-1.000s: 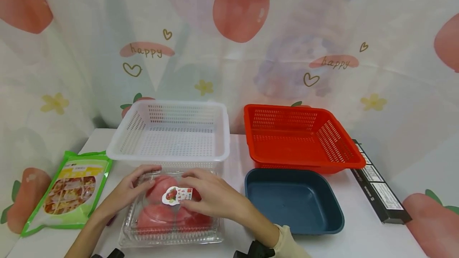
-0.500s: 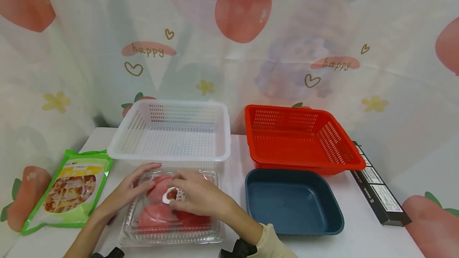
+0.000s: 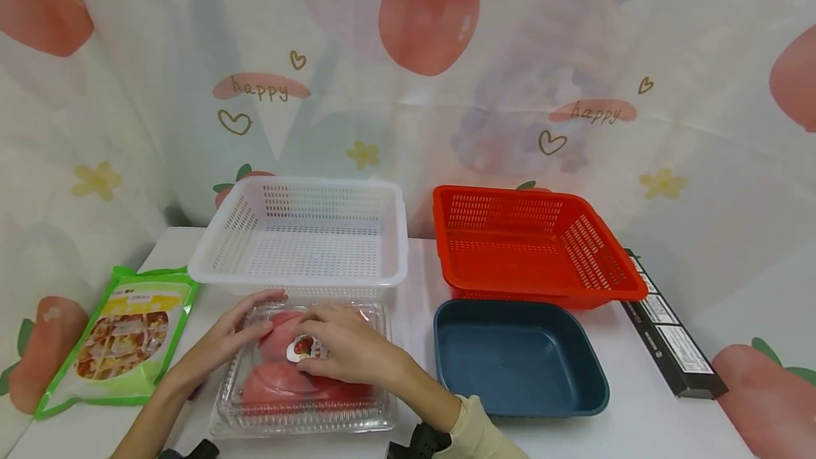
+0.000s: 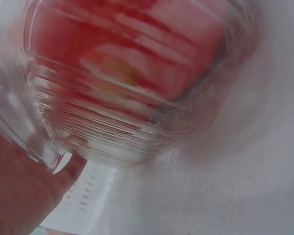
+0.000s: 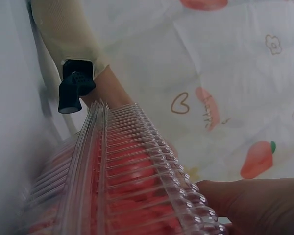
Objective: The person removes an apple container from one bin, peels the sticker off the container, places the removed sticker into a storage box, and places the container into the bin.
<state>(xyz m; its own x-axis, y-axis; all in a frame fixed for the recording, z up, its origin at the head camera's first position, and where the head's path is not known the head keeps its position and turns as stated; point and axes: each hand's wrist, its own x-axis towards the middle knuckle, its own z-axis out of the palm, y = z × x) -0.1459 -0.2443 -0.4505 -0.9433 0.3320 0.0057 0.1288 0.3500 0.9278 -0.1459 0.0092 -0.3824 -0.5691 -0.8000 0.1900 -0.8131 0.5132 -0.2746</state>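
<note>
A clear plastic clamshell box (image 3: 302, 413) with several large red rounded things (image 3: 274, 384) inside lies at the front of the table. My left hand (image 3: 219, 342) grips its far left corner, with the thumb on the lid and the other fingers along the edge; the left wrist view has a finger hooked round the rim. On the lid's middle, my right hand (image 3: 350, 349) touches down with thumb and fingers apart, either side of a white sticker (image 3: 298, 349) with a red picture. The sticker's right part is covered by that hand. Fingertip contact with the sticker is unclear.
A white perforated basket (image 3: 306, 282) stands behind the box, a red basket (image 3: 542, 296) to its right. In front of the red one is a dark blue tub (image 3: 519, 392). A green food packet (image 3: 121, 346) lies left; a long black carton (image 3: 676, 338) lies far right.
My right hand has slid left across the lid onto the sticker, covering its right part, then stayed there. The left hand and the box have kept their places.
</note>
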